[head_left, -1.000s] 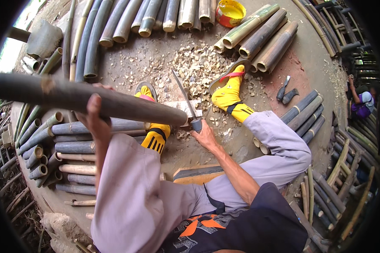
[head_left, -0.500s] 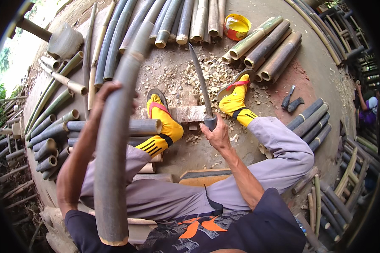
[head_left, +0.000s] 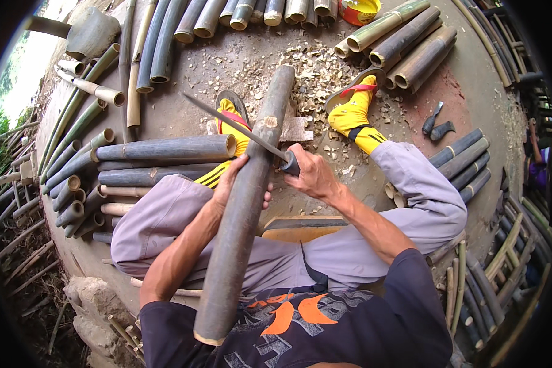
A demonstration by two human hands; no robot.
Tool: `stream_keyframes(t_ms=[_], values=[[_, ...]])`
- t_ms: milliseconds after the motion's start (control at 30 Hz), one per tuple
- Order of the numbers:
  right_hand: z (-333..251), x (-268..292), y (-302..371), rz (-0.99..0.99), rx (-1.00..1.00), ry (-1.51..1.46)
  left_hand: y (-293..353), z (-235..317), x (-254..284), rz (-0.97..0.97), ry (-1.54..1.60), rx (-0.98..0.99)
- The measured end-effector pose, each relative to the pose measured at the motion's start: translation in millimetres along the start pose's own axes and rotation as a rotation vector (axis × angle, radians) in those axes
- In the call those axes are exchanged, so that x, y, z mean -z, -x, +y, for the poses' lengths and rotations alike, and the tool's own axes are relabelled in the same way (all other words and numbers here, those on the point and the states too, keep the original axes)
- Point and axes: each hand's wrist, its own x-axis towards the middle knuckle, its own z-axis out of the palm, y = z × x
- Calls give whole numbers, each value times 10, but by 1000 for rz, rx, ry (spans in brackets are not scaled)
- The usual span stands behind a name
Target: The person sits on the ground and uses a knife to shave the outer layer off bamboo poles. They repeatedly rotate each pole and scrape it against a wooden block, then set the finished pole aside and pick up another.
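The person wears a dark navy T-shirt with short sleeves. Across its front are curved, bright orange shapes and blocky, speckled grey lettering. The trousers are pale greyish lilac, long and loose, with a flat black strap at the waist. The socks are bright yellow; a black band crosses the right one, and black stripes mark the left. The flip-flops have dark soles and red straps. Forearms and hands are bare.
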Motion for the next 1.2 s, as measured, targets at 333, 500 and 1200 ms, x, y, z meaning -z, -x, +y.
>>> stream_keyframes(t_ms=[333, 500, 1200], values=[[153, -51, -236, -120, -12, 71, -52, 56, 264, 5, -9, 8], [112, -65, -378, -189, -130, 17, 1, 84, 326, -14, 6, -11], [245, -95, -360, -80, -179, 97, 9, 58, 348, -219, 185, 91]])
